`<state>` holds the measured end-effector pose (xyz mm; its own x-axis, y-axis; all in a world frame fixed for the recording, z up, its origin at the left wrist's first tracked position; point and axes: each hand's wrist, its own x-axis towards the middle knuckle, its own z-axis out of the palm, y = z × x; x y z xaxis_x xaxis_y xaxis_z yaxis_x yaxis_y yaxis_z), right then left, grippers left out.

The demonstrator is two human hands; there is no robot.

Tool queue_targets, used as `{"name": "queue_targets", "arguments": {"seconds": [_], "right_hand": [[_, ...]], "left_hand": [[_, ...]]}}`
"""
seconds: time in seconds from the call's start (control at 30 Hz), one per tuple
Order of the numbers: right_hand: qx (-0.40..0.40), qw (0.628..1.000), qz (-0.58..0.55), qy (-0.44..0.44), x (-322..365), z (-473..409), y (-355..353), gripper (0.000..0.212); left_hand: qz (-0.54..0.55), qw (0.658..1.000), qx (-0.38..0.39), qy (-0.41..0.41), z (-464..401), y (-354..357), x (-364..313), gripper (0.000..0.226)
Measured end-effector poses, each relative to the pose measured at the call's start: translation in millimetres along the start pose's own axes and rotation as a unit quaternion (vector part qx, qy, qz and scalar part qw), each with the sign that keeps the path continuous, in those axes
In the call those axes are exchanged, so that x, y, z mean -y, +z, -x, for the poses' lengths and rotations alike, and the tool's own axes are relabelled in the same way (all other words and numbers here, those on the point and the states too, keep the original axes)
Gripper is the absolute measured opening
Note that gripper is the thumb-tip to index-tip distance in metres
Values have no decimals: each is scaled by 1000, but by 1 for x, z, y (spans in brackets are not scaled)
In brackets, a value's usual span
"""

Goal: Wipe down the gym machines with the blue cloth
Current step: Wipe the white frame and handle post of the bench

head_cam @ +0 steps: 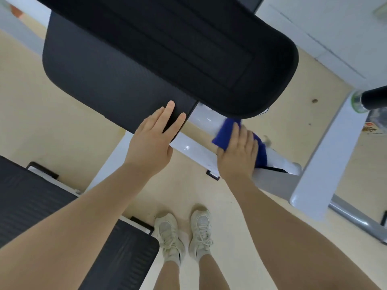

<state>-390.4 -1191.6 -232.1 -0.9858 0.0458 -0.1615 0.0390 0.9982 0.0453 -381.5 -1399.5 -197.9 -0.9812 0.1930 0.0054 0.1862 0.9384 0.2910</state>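
Observation:
A gym machine fills the view: a black padded seat [117, 80] with a black padded backrest [209, 49] above it, on a white metal frame bar [192, 148]. My left hand [152, 141] rests flat on the seat's near corner, fingers straight. The blue cloth [225, 132] lies on the white bar just below the backrest's edge. My right hand [238, 151] presses the cloth onto the bar with straight fingers; part of the cloth is hidden under the hand.
A second black pad [31, 197] stands at the lower left. A white frame leg [320, 160] and a black handle [374, 97] are at the right. My two feet in pale sneakers [184, 233] stand on the beige floor [52, 132].

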Motion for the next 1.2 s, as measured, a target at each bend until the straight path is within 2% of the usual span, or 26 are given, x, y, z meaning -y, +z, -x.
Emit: {"name": "queue_targets", "arguments": {"seconds": [0.1, 0.27, 0.4, 0.47, 0.53, 0.57, 0.77, 0.83, 0.9, 1.03, 1.13, 1.2], "right_hand": [[-23, 996, 3, 91, 12, 0, 9, 74], [-40, 998, -24, -39, 62, -32, 3, 62], [-59, 991, 24, -119, 17, -15, 13, 72], [-62, 996, 49, -50, -3, 1, 20, 77], [-62, 996, 66, 24, 2, 8, 27, 78], [-67, 995, 61, 34, 11, 7, 29, 80], [-175, 976, 32, -128, 59, -22, 35, 74], [-206, 967, 8, -149, 48, -26, 37, 61], [-230, 964, 5, -133, 28, -21, 41, 53], [-186, 981, 17, -52, 28, -24, 29, 54], [-53, 995, -65, -50, 38, -58, -7, 53], [24, 985, -167, -24, 32, -83, -21, 51]], "left_hand": [[4, 1000, -7, -9, 1, 3, -3, 75], [-10, 1000, -22, -6, 2, 14, -3, 78], [-35, 999, -20, -14, 9, 16, -9, 81], [-48, 998, -27, -23, 19, 18, -11, 81], [-62, 997, -32, -32, 28, 27, -13, 83], [-68, 996, -32, -37, 32, 32, -14, 84], [-85, 989, -121, -16, 30, 58, -5, 72], [-101, 980, -170, 10, 24, 58, 2, 60], [-119, 972, -203, 24, 17, 53, 8, 52], [-155, 958, -236, 51, -2, 49, 7, 50], [-192, 949, -242, 71, -17, 45, 6, 55], [-203, 947, -237, 81, -22, 43, 7, 59]]}}
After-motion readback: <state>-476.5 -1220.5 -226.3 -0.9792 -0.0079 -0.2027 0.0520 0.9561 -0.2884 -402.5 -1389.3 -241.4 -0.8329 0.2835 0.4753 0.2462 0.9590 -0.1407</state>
